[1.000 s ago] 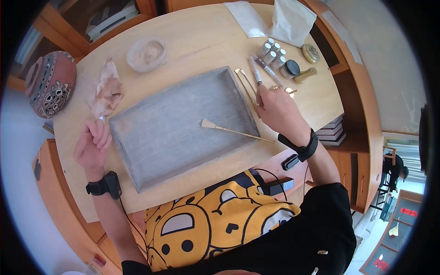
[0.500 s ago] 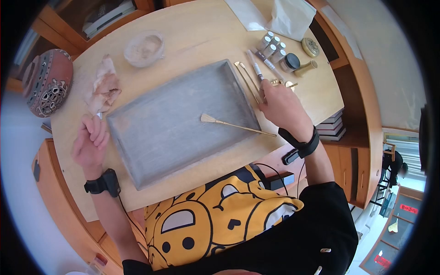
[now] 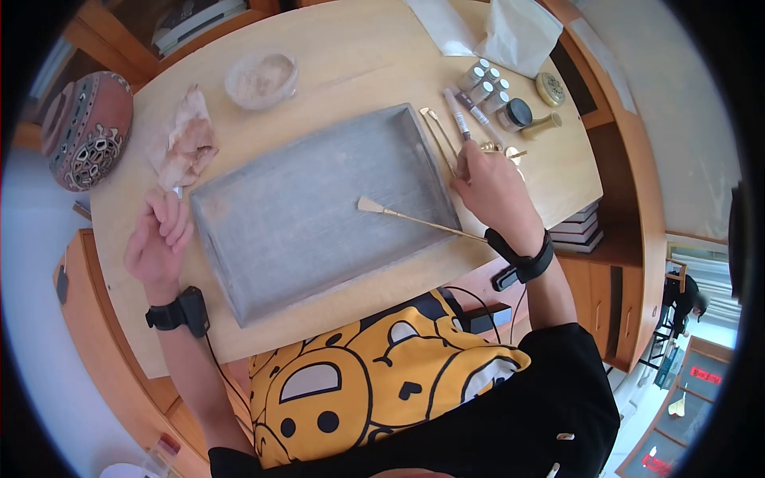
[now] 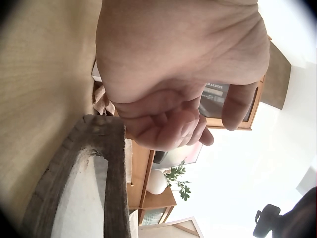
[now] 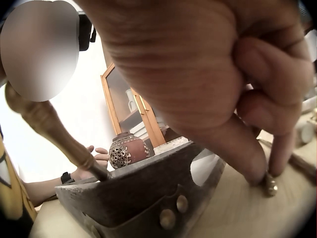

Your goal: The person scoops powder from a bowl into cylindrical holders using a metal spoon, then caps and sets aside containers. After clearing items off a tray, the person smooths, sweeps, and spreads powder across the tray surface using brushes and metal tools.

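Observation:
In the head view my right hand [image 3: 500, 195] is beside the grey wooden tray's [image 3: 456, 205] right side, over the lower ends of slim gold tools [image 3: 443, 137]. The right wrist view shows its thumb and a finger pinching a small gold tool end [image 5: 271, 187] at the tabletop. A gold-handled brush [image 3: 398, 214] lies across the tray, bristles inside, handle over the right rim. Palm up, my left hand [image 3: 158, 243] rests near the tray's left side with loosely curled fingers, holding nothing, below a stained cloth [image 3: 191, 147].
A powdery bowl [image 3: 261, 80] stands behind the tray, a patterned red pot [image 3: 92, 131] at far left. Pens [image 3: 460, 118], small capped vials [image 3: 482, 92], a black-lidded jar [image 3: 515, 115], a brass vase [image 3: 544, 124], a round brass box [image 3: 550, 89] and a white bag [image 3: 518, 36] stand at back right.
The head view has shifted slightly. My right hand has drawn back a little, uncovering more of the small gold pieces by its knuckles. My left hand keeps its loose curl.

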{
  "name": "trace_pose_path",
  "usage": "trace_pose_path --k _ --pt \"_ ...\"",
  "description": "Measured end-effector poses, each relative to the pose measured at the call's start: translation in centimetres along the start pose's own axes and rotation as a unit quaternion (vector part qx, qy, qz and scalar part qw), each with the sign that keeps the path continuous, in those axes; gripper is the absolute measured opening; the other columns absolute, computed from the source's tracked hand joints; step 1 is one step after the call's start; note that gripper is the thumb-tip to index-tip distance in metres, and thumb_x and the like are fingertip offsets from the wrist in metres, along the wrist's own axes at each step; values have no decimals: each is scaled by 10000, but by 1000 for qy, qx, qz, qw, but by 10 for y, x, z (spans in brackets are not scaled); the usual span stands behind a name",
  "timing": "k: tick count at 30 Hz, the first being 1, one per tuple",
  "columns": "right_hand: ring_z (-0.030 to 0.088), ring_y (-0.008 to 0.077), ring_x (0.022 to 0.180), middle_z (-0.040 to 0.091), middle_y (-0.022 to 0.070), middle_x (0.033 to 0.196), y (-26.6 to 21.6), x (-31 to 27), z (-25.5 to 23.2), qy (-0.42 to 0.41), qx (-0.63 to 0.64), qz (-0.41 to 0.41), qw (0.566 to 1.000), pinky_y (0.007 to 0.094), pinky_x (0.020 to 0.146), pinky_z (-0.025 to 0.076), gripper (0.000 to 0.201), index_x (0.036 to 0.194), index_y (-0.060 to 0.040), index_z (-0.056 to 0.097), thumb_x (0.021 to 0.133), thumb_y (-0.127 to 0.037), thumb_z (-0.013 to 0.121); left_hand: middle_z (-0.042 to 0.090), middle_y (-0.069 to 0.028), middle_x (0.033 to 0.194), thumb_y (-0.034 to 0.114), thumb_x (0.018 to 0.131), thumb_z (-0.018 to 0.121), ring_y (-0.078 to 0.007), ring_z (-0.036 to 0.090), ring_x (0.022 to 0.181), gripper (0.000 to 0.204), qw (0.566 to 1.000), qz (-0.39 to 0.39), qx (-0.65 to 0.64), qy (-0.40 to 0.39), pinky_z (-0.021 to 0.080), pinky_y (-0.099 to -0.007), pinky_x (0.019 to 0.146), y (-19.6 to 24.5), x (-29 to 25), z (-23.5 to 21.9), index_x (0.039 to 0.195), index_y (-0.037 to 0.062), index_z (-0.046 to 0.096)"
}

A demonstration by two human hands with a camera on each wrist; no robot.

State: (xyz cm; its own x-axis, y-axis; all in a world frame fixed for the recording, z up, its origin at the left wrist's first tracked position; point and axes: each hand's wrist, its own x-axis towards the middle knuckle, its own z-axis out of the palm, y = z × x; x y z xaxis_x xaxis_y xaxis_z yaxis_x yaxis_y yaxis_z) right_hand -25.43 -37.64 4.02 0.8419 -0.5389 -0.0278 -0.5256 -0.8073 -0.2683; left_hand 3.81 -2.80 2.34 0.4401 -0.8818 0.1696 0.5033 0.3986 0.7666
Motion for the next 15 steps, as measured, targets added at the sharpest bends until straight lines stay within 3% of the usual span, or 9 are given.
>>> trace_pose_path --k 8,10,15 --pt "658 416 739 660 236 754 -4 3 2 -16 -11 11 1000 506 662 517 136 890 20 576 788 -65 605 365 -5 777 268 914 598 -88 350 654 296 999 -1 22 34 322 -214 547 1 -2 2 900 32 419" --pt "657 415 737 659 227 745 -6 2 4 12 -9 17 1000 502 665 518 113 873 16 581 797 -66 601 366 -3 775 287 909 598 -86 353 655 303 1000 3 19 18 321 -210 547 0 -1 1 900 31 437" --pt "653 394 749 656 191 727 -9 2 5 -3 -18 22 1000 465 678 509 139 847 14 578 776 -53 676 373 2 772 304 911 595 -81 361 658 308 999 9 35 16 316 -205 535 -1 -1 -1 921 30 455"
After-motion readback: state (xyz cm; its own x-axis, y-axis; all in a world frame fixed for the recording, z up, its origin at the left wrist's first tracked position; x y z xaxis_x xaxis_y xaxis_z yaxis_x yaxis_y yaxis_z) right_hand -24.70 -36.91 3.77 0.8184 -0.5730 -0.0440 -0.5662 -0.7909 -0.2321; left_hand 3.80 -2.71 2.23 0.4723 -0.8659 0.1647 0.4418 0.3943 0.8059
